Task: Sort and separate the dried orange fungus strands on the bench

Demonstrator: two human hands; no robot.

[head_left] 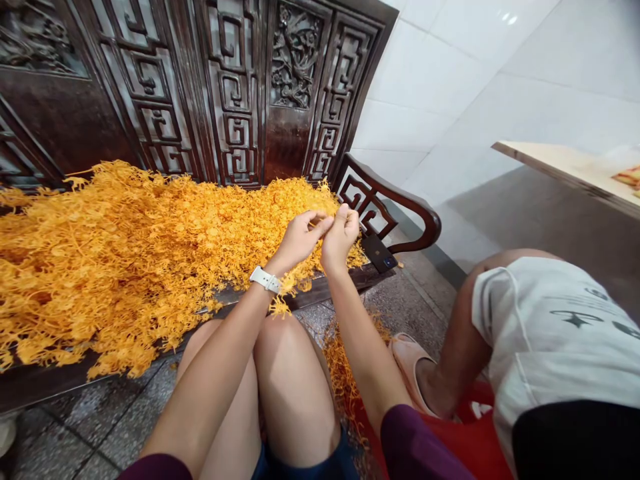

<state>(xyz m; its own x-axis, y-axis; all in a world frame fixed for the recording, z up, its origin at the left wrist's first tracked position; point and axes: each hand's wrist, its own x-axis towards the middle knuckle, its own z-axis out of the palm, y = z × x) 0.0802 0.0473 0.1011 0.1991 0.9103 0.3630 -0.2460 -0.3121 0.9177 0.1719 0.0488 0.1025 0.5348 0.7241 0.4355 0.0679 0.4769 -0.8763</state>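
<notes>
Heap [165, 247] of orange, stringy pieces lies along the dark carved counter [35, 390] in the head view, its long axis running from the left edge of the picture toward the curled armrest [425, 223]. Both hands are at its right end, in front of the backrest, so the bulk of it lies to their left; the left hand [301, 237] is nearer to that bulk, the right hand [341, 237] nearer to the armrest and the dark phone [379, 253] lying beside it. As for the grip, the left thumb and fingers point across to the right hand, whose fingers are curled in, and the two sets of tips meet. Whether either is clamped on a piece cannot be told, since the fingers cover whatever might be between them.
</notes>
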